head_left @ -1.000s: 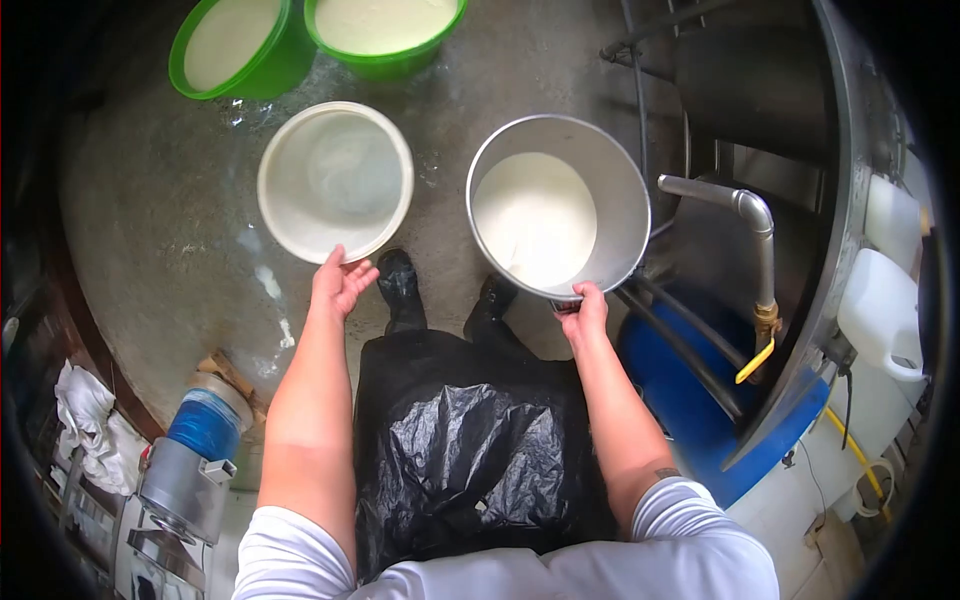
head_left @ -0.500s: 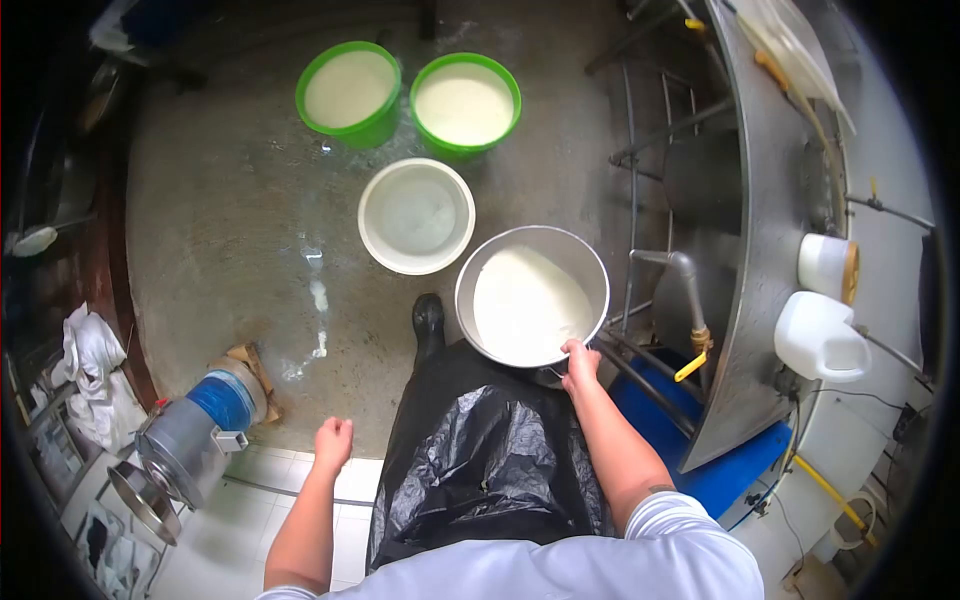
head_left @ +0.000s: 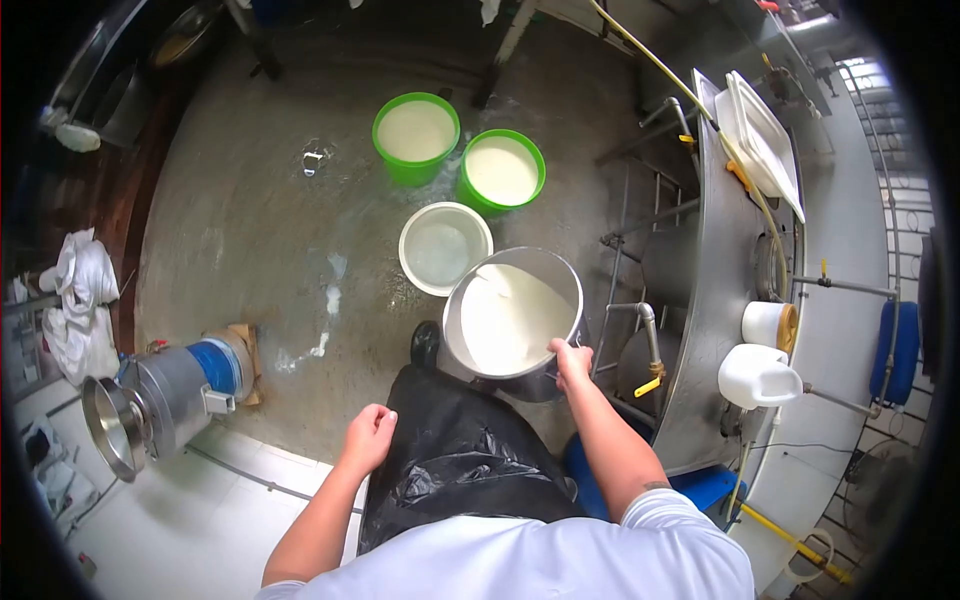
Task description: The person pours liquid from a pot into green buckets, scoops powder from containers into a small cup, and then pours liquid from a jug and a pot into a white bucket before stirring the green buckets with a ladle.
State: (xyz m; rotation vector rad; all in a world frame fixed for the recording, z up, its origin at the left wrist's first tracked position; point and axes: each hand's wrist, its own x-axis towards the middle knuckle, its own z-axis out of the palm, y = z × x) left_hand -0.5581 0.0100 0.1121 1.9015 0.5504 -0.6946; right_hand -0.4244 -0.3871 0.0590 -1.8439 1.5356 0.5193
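My right hand (head_left: 571, 364) is closed on the near right edge of a large metal pot (head_left: 563, 276). White liquid (head_left: 510, 320) lies in the pot, which tilts slightly to the left. Just beyond its left side stands a white tub (head_left: 411, 236), apparently holding a little cloudy liquid. Behind that are two green buckets (head_left: 408, 174) with white liquid close to their rims. My left hand (head_left: 371, 437) hangs beside the black plastic apron (head_left: 450, 460), fingers curled with nothing visible in them.
A metal sink counter (head_left: 710, 300) runs along the right, with a yellow-handled tap (head_left: 650, 384) low on its side. A white jug (head_left: 757, 377) stands there. At left lies a grey machine (head_left: 170, 395) with a metal bowl. White splashes (head_left: 332, 298) mark the floor.
The pot now leans more to the left, and its liquid has shifted toward that side. My left hand has risen and moved inward, nearer the apron. The head view has shifted.
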